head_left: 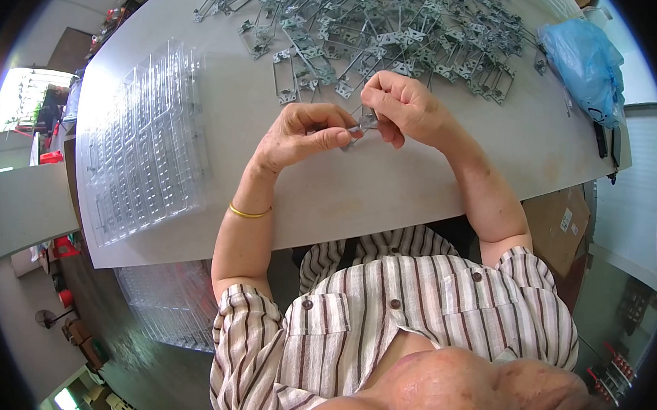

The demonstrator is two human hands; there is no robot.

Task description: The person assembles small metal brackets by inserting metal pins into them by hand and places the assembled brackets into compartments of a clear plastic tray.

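My left hand (306,133) pinches a small metal bracket (365,122) between thumb and forefinger, above the pale table. On the other side of the same bracket is my right hand (402,109), its fingers curled together at the piece; whether it also grips a smaller part is hidden. Just beyond both hands lies a wide pile of grey metal brackets with thin rods (389,37), some of them near my fingertips.
Clear plastic trays (149,147) are stacked on the table (328,205) at the left, and more trays (171,304) sit below its edge. A blue plastic bag (582,66) lies at the right, beside a dark object (601,140). A cardboard box (557,228) stands below the right edge.
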